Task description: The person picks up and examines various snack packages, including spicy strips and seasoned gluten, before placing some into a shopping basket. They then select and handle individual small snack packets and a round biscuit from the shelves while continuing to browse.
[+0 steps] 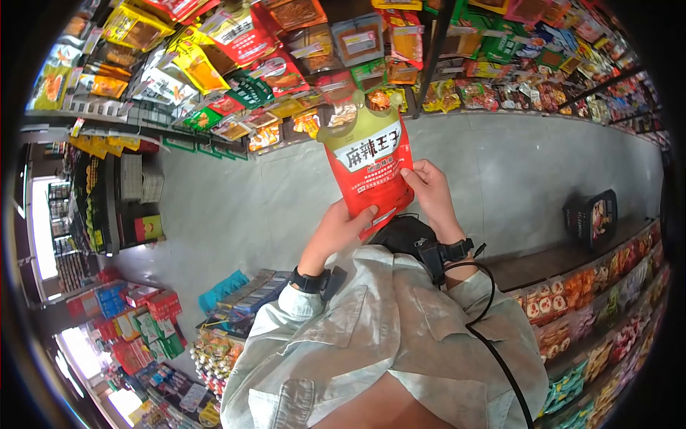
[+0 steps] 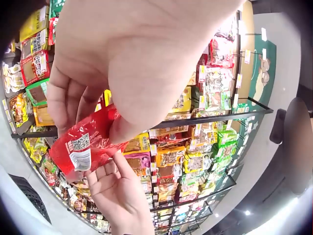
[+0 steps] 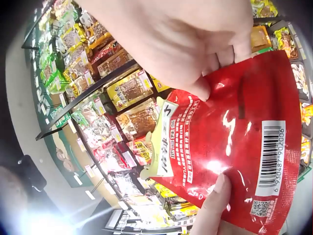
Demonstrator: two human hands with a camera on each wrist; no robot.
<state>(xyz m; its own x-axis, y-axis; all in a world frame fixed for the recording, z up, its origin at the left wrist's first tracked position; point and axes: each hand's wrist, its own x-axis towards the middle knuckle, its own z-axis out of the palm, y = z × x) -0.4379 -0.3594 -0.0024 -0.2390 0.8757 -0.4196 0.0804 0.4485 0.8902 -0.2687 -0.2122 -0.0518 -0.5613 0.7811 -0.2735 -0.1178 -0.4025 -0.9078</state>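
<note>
Packet (image 1: 373,175), pinched by the left hand (image 1: 341,224) low down and the right hand (image 1: 433,197) at its side, is best held flat, uncrushed

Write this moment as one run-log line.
left hand: grips red packet | right hand: grips its right edge | packet: printed front facing head camera | beyond: displayed snack packets

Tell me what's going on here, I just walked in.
Someone in a pale greenish cloth shirt is holding up a red, white and olive-green plastic snack bag with both bare hands. The left hand grips its lower left part and the right hand its right edge, printed front toward the wearer. Ahead are racks of colourful plastic snack packets; a black shopping basket stands off to the right, apart from the hands.
</note>
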